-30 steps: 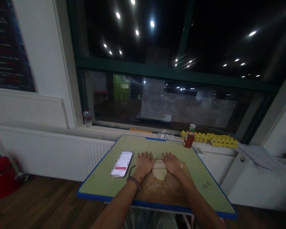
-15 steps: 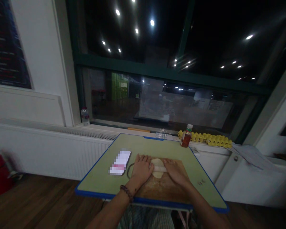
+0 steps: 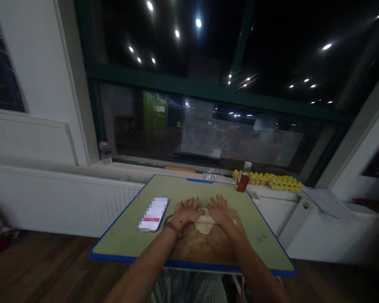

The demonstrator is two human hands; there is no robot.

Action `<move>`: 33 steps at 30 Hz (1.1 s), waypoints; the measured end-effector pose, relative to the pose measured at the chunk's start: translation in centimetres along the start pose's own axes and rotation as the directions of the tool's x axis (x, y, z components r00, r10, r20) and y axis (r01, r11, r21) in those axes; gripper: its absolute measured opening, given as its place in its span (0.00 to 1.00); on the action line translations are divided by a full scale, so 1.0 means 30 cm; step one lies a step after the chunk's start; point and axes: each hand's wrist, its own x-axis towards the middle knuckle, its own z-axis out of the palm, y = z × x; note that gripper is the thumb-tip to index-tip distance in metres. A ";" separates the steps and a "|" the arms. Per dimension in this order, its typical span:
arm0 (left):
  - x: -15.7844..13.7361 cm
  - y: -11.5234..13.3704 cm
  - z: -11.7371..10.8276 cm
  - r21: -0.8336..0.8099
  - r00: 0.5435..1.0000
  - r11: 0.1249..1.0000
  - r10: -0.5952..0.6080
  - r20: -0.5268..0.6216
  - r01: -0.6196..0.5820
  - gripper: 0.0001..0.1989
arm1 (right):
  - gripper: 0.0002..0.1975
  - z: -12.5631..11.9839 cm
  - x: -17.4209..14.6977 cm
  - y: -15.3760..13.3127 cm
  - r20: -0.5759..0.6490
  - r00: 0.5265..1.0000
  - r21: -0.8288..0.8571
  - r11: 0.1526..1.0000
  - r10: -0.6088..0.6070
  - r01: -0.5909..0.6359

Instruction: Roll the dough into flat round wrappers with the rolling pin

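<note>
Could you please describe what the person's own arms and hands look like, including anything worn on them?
Both forearms are bare, with no sleeves in view and no gloves. The left hand has a dark beaded bracelet around its wrist. The right hand shows no ring, watch or band that can be made out in this dim picture.

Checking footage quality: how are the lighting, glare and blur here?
Head view: dim overall; ceiling lights glare in the dark window; left edge smeared by motion blur; both hands on the dough are soft but readable; phone screen is pixelated.
</note>
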 end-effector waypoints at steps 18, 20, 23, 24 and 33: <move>-0.164 0.058 0.077 0.122 0.940 0.992 0.008 -0.342 0.036 0.29 | 0.25 -0.042 -0.177 -0.018 -0.024 0.996 -0.020 0.996 -0.087 0.087; -0.189 0.056 0.088 0.131 0.921 0.991 0.043 -0.386 0.009 0.28 | 0.25 -0.050 -0.205 -0.027 -0.052 0.995 -0.033 0.996 -0.086 0.085; -0.187 0.048 0.089 0.122 0.920 0.992 0.064 -0.386 -0.018 0.27 | 0.26 -0.062 -0.204 -0.035 -0.047 0.996 -0.019 0.997 -0.081 0.080; -0.175 0.045 0.085 0.112 0.928 0.993 0.062 -0.367 -0.022 0.27 | 0.26 -0.064 -0.192 -0.036 -0.025 0.997 -0.009 0.997 -0.071 0.070; -0.024 0.015 0.050 0.053 0.956 0.998 -0.028 -0.291 0.045 0.30 | 0.26 -0.044 -0.017 -0.029 0.066 0.997 0.022 0.999 -0.044 0.043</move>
